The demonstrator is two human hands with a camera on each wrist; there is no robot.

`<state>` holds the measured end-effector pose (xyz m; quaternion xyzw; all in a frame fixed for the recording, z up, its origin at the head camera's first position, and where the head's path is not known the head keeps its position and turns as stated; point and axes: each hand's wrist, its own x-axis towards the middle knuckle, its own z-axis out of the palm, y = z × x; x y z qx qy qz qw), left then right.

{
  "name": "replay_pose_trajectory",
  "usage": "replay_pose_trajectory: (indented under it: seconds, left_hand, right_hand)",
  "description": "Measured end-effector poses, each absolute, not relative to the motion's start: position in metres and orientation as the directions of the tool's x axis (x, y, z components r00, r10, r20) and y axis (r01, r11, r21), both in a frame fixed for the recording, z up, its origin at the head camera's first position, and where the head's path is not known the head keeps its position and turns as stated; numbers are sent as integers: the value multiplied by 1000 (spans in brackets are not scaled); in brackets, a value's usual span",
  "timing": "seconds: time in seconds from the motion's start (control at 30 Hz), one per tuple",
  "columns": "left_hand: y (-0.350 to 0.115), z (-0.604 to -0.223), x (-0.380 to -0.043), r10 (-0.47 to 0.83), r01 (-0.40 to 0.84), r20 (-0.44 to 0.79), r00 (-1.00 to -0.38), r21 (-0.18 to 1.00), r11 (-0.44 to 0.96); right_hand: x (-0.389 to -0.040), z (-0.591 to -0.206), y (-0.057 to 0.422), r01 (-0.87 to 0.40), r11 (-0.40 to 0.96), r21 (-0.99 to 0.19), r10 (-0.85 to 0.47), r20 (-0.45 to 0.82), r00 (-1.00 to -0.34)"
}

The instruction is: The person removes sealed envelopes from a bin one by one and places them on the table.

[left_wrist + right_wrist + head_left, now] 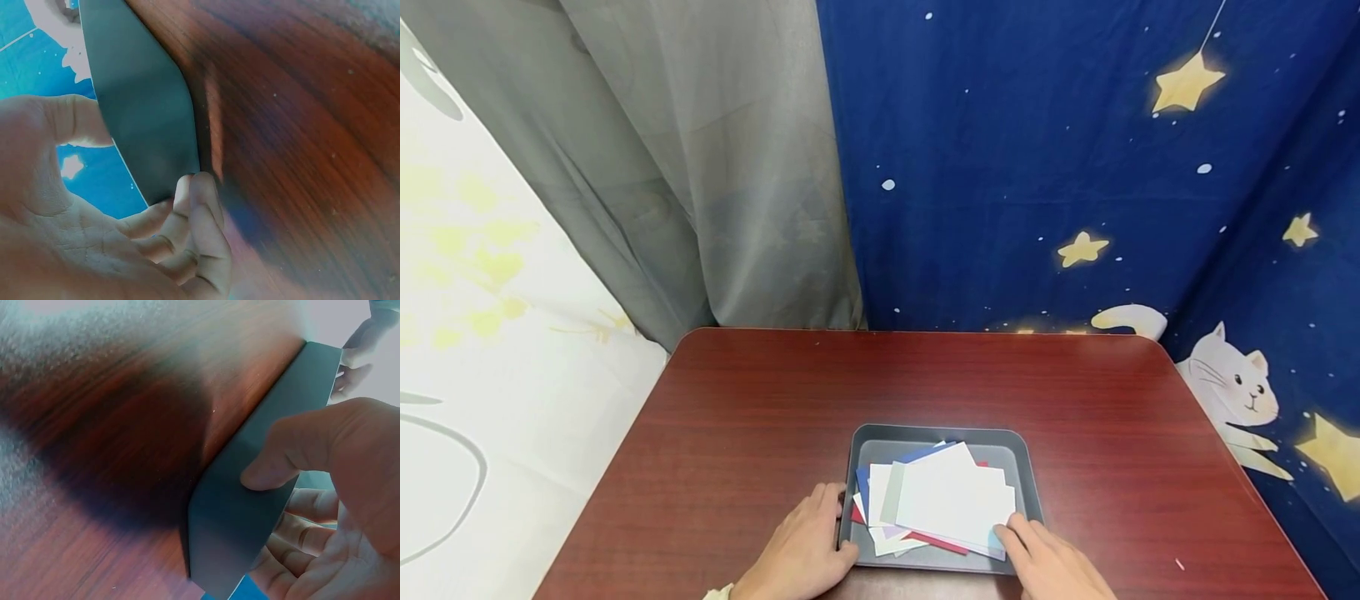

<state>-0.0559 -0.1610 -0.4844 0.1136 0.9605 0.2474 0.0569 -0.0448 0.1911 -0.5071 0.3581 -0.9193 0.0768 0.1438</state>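
A dark grey tray (943, 433) stands on the table with a loose pile of paper sheets (951, 504) in it, mostly white, with blue and red edges poking out. My left hand (801, 537) holds the tray's near left corner, its thumb at the rim and its curled fingers (206, 219) against the corner in the left wrist view. At the near right corner my right hand (1048, 554) grips the tray wall (250, 450). Its thumb (269, 465) presses the outer face, and its other fingers reach over the rim, overlapping the sheets in the head view.
The reddish-brown wooden table (760, 400) extends around the tray. A small white scrap (1180, 564) lies at the right. Behind the table hang a grey curtain (760, 167) and a blue star-patterned curtain (1000, 167); pale patterned fabric (497, 375) is at the left.
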Motion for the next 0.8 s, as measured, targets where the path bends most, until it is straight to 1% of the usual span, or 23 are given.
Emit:
replay_pose_trajectory:
  seconds: [0.13, 0.23, 0.3, 0.33, 0.4, 0.47, 0.57, 0.63, 0.67, 0.73, 0.8]
  left_hand:
    - [-162, -484, -55, 245, 164, -104, -964, 492, 855]
    - [-162, -484, -54, 252, 153, -135, -958, 502, 851]
    - [-162, -483, -53, 260, 148, -156, -953, 507, 849]
    - [-163, -483, -53, 263, 149, -161, -951, 507, 849]
    - [-163, -482, -52, 270, 154, -163, -949, 509, 847]
    - [-163, -481, -52, 270, 165, -138, -953, 513, 842]
    - [-163, -479, -54, 264, 182, -83, -961, 529, 829]
    - [-163, -479, -57, 260, 196, -43, -965, 541, 818]
    - [-163, -479, -58, 259, 202, -27, -966, 548, 812]
    - [-163, -480, -60, 259, 217, 5, -966, 560, 799]
    - [-163, -481, -63, 256, 226, 27, -966, 568, 791]
  right_hand:
    - [-43, -509, 191, -670, 742, -28, -621, 347, -703]
    - [-43, -510, 191, -676, 737, -9, -626, 368, -687]
    - [-44, -509, 192, -695, 719, -8, -646, 361, -672]
    - [-45, -507, 193, -709, 705, -26, -660, 343, -668]
    - [-48, -500, 194, -730, 678, -89, -687, 279, -671]
    - [-52, -491, 194, -726, 661, -190, -706, 171, -687]
    - [-59, -477, 192, -639, 697, -325, -681, -19, -732]
    - [-64, -469, 190, -572, 738, -358, -643, -117, -756]
    - [-66, -467, 189, -548, 754, -361, -627, -148, -765]
    - [-69, -463, 188, -530, 771, -352, -608, -163, -777]
    - [-71, -462, 186, -546, 771, -329, -611, -138, -779]
